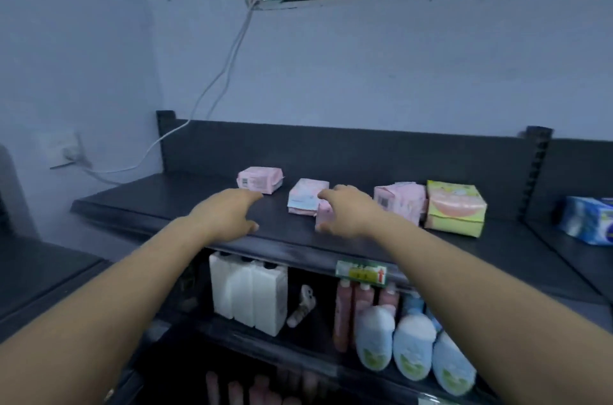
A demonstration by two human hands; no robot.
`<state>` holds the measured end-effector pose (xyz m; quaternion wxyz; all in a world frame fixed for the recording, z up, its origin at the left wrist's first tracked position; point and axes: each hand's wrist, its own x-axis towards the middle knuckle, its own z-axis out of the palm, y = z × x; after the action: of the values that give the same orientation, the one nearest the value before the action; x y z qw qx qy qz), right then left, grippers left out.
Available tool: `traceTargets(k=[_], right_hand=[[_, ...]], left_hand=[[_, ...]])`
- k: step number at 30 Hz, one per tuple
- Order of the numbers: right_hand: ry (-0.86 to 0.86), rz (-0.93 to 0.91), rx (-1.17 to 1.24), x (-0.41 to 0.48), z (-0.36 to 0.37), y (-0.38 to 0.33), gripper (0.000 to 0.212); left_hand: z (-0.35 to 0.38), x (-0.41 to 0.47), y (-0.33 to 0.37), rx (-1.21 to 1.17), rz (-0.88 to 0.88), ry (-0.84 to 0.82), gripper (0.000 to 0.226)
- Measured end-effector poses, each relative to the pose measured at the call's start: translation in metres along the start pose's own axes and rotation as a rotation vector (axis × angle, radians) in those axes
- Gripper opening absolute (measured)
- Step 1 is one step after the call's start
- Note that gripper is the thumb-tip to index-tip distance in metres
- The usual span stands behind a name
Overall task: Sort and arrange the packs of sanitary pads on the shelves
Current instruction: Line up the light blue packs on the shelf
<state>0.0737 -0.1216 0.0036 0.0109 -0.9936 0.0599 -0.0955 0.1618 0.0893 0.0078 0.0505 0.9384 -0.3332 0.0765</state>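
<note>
Several packs of sanitary pads lie on the dark top shelf (166,202). A pink pack (260,179) sits at the back left. A pink-and-blue pack (306,197) lies in the middle. Right of it stand another pink pack (399,202) and a green-and-yellow pack (455,212). My right hand (348,213) is curled over a small pink pack (323,217) near the shelf's front; whether it grips the pack I cannot tell. My left hand (225,217) hovers open over the shelf, fingers spread, just short of the back-left pink pack.
A blue pack (588,220) lies on the neighbouring shelf to the right. Below are white bottles (252,291), pink bottles (343,315) and blue-white bottles (414,348). A price tag (361,273) hangs on the shelf edge. A cable (212,89) runs down the wall.
</note>
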Motion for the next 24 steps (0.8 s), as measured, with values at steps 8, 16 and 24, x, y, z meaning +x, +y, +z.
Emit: traceTargets(k=[8, 16, 24], right_hand=[[-0.007, 0.256, -0.033, -0.053, -0.013, 0.071, 0.060], [-0.004, 0.431, -0.054, -0.110, -0.015, 0.121, 0.061], [-0.007, 0.504, -0.092, -0.158, -0.027, 0.192, 0.063]], left_hand=[[0.016, 0.043, 0.085, -0.065, 0.244, -0.011, 0.059], [0.033, 0.064, 0.165, -0.074, 0.446, -0.019, 0.058], [0.037, 0.076, 0.256, -0.111, 0.538, -0.012, 0.051]])
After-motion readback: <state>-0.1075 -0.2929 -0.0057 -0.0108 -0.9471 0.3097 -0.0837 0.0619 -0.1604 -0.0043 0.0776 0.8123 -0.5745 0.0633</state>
